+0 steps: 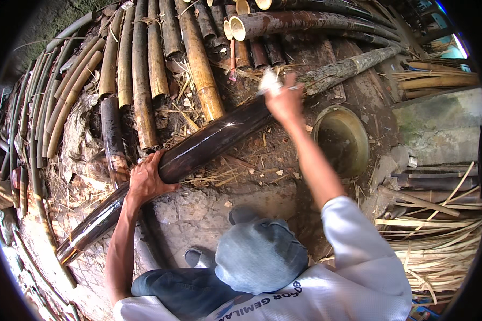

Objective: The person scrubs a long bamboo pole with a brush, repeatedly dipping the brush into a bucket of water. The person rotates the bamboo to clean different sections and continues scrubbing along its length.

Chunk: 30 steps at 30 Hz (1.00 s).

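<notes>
A long dark bamboo pole [219, 138], wet and shiny, lies slantwise in front of me from lower left to upper right. My left hand [147, 179] is closed over it on the left, thumb spread along the near side. Toward the pole's far right end, my right hand [286, 101] is closed around a white wad [271, 81] at the bamboo's surface. The wad is motion-blurred, so I cannot tell if it is cloth or a scrubbing pad. Beyond this hand, a rough grey log [348, 69] lies almost in line with the pole.
A round basin [365, 152] with murky liquid stands right of the pole. Several bamboo poles [195, 59] lie side by side at the far left and middle. Thick cut bamboo [284, 24] lies at the back. Split strips [439, 257] are piled at right, near a concrete block [439, 123].
</notes>
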Available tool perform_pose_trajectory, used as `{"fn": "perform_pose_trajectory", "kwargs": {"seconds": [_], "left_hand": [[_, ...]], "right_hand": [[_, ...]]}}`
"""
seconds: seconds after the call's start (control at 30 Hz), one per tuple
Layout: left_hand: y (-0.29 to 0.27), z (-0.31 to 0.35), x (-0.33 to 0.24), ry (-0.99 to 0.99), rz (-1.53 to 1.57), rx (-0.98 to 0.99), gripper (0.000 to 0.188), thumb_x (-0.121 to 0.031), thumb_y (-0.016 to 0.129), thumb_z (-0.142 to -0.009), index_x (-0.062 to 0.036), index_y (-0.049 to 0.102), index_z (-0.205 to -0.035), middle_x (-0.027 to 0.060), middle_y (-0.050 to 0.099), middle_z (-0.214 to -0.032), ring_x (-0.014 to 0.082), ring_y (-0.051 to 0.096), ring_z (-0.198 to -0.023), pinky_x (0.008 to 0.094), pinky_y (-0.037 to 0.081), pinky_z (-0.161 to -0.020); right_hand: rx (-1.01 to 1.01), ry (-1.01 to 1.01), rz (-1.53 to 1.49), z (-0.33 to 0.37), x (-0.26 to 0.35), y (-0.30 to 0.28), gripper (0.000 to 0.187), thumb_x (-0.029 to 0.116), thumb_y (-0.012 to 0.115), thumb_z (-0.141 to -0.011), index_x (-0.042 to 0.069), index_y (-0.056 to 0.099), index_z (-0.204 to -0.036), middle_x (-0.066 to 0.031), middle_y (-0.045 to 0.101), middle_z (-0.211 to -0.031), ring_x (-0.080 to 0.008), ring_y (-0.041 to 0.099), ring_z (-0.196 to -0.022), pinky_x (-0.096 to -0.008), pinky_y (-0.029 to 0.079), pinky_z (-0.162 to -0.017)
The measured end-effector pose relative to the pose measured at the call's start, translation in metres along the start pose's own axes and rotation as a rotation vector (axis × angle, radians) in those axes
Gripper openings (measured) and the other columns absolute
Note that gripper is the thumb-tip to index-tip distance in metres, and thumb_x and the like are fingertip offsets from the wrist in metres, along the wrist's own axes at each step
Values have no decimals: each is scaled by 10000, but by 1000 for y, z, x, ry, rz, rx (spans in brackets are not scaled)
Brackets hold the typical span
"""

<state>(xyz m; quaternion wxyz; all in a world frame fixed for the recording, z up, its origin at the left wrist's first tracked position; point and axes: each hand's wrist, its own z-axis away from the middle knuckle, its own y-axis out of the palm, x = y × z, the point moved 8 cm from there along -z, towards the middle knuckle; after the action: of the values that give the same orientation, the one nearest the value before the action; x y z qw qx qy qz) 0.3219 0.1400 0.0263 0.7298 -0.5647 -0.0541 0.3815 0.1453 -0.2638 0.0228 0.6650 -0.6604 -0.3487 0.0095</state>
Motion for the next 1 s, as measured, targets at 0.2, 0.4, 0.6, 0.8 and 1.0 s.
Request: {"fn": "perform_pose_trajectory", "kwargs": {"seconds": [0.2,0.4,0.6,0.8,1.0], "left_hand": [[-15,44,1,30,-111,-351,1097,-494,948,-618,-82,443,-1500,169,544,-1431,359,567,-1280,485,493,-1038],[20,105,60,-129,-290,-555,1251,-304,993,-537,-140,352,-1598,132,510,-1487,334,452,-1415,522,310,-1193],[-17,87,99,-183,-239,-407,1082,-254,974,-537,-102,474,-1485,131,583,-1353,334,560,-1253,512,438,-1043],[-15,67,99,-128,-220,-302,1057,-278,963,-537,-64,494,-1460,139,621,-1301,340,612,-1169,475,490,-961],[-2,40,78,1,-127,-398,1060,-248,962,-521,-80,484,-1452,113,621,-1302,333,622,-1160,466,485,-960]], "right_hand": [[217,-533,-126,99,112,44,542,266,795,-806,179,654,-1322,-191,645,-1384,-434,468,-1425,-595,162,-1268],[3,-20,173,-98,-116,-22,677,537,518,-1015,170,427,-1577,-222,355,-1640,-489,114,-1565,-620,-16,-1260],[273,-191,-101,119,150,55,471,352,772,-865,117,695,-1265,-210,636,-1330,-427,514,-1338,-649,307,-1196],[-98,-796,-104,160,181,64,323,186,756,-873,182,724,-1195,-109,668,-1345,-348,471,-1391,-619,255,-1185],[-557,-280,597,-93,-104,-39,522,427,556,-1030,79,504,-1415,-236,554,-1451,-425,472,-1404,-560,395,-1146]]}}
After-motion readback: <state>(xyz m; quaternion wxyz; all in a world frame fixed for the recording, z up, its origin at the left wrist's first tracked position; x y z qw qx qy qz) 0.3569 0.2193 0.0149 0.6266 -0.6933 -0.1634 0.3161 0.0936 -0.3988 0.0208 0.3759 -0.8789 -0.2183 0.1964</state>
